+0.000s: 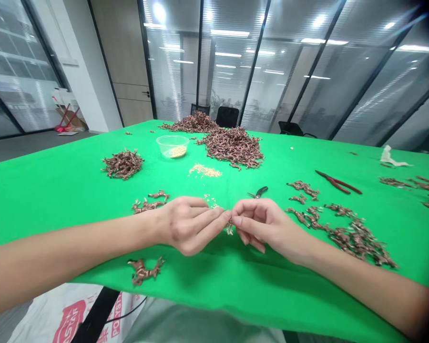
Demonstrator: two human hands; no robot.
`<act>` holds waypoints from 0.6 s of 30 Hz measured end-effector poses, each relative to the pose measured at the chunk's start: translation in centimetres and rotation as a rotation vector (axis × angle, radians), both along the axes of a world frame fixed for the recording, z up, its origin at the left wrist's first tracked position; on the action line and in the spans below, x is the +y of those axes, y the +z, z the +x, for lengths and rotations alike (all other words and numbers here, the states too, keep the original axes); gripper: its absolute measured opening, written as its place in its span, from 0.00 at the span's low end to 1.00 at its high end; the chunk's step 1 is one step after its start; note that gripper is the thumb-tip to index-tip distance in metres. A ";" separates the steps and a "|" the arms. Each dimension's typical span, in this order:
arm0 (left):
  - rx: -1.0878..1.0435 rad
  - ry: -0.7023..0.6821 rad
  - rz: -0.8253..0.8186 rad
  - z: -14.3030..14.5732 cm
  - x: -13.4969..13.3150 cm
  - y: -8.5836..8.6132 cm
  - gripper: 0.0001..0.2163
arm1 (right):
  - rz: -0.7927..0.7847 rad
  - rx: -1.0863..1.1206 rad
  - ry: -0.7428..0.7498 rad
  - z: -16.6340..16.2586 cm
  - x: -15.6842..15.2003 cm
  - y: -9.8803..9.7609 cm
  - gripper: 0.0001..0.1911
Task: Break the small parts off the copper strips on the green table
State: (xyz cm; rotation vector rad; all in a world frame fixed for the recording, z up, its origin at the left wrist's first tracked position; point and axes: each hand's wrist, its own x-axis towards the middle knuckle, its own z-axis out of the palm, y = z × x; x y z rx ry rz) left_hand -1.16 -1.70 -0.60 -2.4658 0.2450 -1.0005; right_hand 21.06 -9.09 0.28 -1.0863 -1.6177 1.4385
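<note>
My left hand [191, 224] and my right hand [260, 221] meet fingertip to fingertip above the green table [75, 190]. Both are pinched on one small brown piece [229, 228] that hangs between them. A single brown figure-like piece [145, 270] lies near the table's front edge, below my left wrist. A few similar pieces [148, 204] lie just behind my left hand. A loose spread of brown pieces [350, 233] runs to the right of my right hand.
Big brown heaps [234, 145] sit at mid-table, a smaller heap [122, 163] at left. A clear bowl [172, 145] holds yellowish bits; more are scattered [205, 170] nearby. Small black pliers [259, 192] and red-handled pliers [338, 182] lie on the cloth. Glass walls and chairs stand behind.
</note>
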 end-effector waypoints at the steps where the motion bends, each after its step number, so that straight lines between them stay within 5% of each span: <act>1: 0.011 0.012 0.029 0.0 0.0 0.0 0.13 | -0.001 0.003 0.007 0.0 0.0 0.0 0.16; 18: -0.001 0.055 0.328 0.4 -0.7 0.6 0.11 | -0.033 0.045 -0.031 -0.6 -0.1 -0.5 0.16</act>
